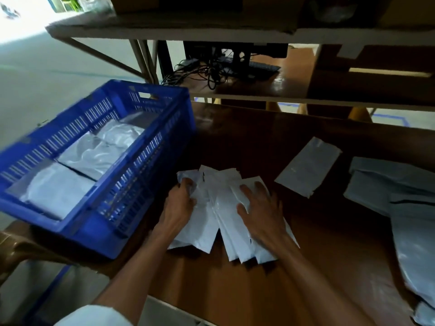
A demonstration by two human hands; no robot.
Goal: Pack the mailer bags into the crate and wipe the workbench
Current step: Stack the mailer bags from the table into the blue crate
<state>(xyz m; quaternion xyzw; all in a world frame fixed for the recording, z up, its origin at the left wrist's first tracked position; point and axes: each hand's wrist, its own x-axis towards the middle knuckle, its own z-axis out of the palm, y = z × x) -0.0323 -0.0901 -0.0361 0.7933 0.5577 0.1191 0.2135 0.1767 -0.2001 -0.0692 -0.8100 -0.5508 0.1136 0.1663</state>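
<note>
1. Desk (235, 290): brown wood. The view is blurred in places.
2. White mailer bags (221, 191): several lie fanned out and overlapping flat on the desk, around the middle of its width and toward the near edge. Their near ends are spread and their far ends bunched.
3. Left hand (180, 203): at the left side of the fan. The fingers are curled over the far-left corner of the outermost bag and grip it. The bags lie under and to the right of this hand.
4. Right hand (261, 212): palm down on the right side of the fan, fingers straight and spread, pressing on the bags and holding nothing. The bags lie under it and to its left.
5. Blue crate (77, 231): slatted walls, set at the desk's left edge just left of the left hand. The near-left part overhangs that edge.
6. Packed bags (94, 151): pale filled mailers lie flat in the crate, covering most of its floor.
7. Single grey bag (308, 169): flat and askew, right of the fan and farther back, apart from both hands.
8. Grey pile (386, 182): larger mailers stacked loosely along the right edge, trailing toward the near-right corner.
9. Sleeve (94, 316): pale, on the left arm at the bottom of view.
10. Behind: tangled cables (202, 71) on a back table, under a shelf (164, 31).
</note>
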